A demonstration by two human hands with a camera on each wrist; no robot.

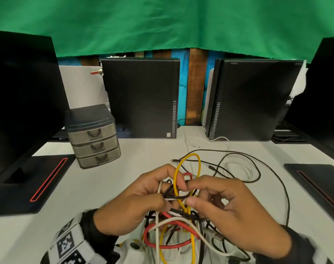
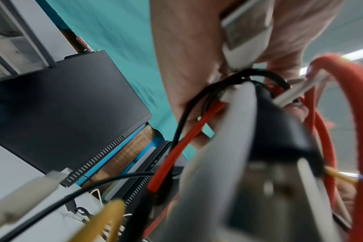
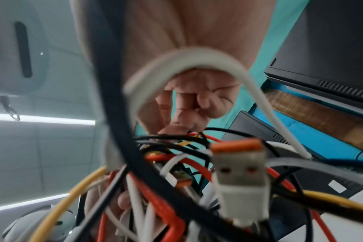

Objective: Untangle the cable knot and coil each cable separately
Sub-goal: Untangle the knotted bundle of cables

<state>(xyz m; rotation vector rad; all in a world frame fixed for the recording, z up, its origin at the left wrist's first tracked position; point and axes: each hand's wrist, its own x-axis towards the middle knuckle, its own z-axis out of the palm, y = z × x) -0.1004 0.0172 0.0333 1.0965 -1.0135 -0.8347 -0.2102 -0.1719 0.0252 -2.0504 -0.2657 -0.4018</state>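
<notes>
A knot of yellow, red, white and black cables [image 1: 178,202] hangs between both hands above the white table [image 1: 124,187]. My left hand [image 1: 143,197] grips a bundle of black, white and red strands at the knot's left side. My right hand [image 1: 215,202] pinches strands at the knot's right with thumb and forefinger. A yellow loop [image 1: 188,168] stands up behind the fingers. Red and white loops [image 1: 168,233] droop below the hands. In the left wrist view, red cable [image 2: 176,152] and black strands pass under my palm. The right wrist view shows a white USB plug [image 3: 238,170] close to the lens.
Thin black and white cables [image 1: 238,166] trail across the table to the right. A small grey drawer unit [image 1: 92,136] stands at the left. Two black computer cases [image 1: 141,98] stand at the back. Monitor bases [image 1: 38,183] flank both sides.
</notes>
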